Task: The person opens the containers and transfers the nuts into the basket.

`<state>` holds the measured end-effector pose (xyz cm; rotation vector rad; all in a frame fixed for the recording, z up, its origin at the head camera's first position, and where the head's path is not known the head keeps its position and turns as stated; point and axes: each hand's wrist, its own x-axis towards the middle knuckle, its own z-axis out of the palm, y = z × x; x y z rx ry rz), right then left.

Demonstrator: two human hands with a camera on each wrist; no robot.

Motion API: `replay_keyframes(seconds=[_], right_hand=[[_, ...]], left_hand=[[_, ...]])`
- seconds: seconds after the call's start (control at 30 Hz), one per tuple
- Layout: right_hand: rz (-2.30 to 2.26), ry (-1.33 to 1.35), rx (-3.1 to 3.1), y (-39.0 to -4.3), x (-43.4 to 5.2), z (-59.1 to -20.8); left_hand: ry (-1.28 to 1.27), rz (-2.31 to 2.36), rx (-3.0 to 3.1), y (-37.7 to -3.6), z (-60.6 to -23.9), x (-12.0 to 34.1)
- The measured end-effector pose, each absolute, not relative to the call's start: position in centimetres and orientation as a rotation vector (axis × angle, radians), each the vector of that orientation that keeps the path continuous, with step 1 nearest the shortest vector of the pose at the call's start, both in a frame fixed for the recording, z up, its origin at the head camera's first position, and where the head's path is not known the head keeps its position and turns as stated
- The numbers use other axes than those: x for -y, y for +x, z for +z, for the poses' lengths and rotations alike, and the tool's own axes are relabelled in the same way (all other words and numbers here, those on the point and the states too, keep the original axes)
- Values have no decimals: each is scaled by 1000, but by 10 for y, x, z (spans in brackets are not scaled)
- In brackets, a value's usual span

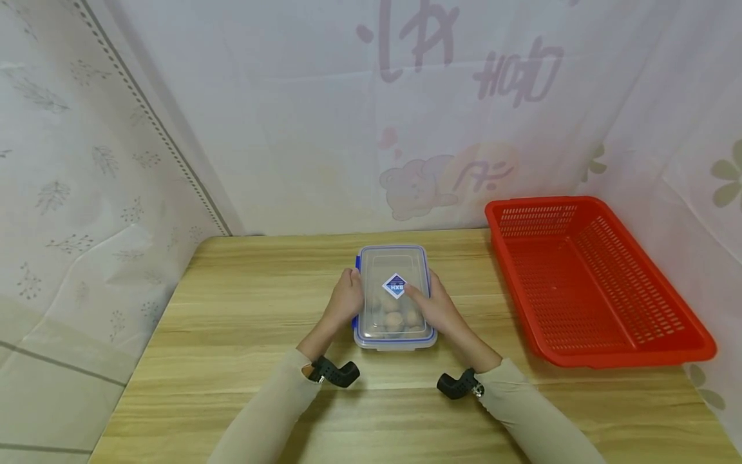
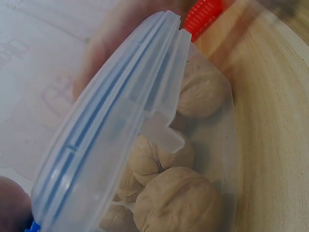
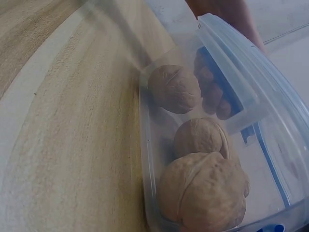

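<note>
Hanging at the left of the frame, a leaf-patterned curtain (image 1: 98, 193) borders the wooden table (image 1: 243, 309). Right of it, at lower centre, the left hand (image 1: 346, 298) holds the long left side of a clear plastic box (image 1: 394, 345), thumb near a blue clip (image 1: 357, 263), fingers partly hidden. Walnuts (image 1: 394, 320) lie inside, mostly in the near half, and the lid (image 1: 394, 261) sits on top, so filling and covering look done. A clear flap (image 2: 165, 137) juts outward in the left wrist view; fastening it may be left, though I cannot tell whether every clip is locked. The right hand (image 1: 435, 306) clasps the opposite side, its thumb on the lid beside a sticker (image 1: 395, 285), partly covering the top. At right, a red basket (image 1: 510, 277) stands well apart, blocking neither hand.
</note>
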<state>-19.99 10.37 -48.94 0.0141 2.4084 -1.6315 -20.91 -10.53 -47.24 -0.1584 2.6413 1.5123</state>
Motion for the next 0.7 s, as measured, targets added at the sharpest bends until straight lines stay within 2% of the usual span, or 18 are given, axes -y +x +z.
replay_keyframes(seconds=[0.7], right_hand=[[-1595,-16,-2406,-202,-108,-491]], left_hand=[[-260,1690,-2545,-209,-485,107]])
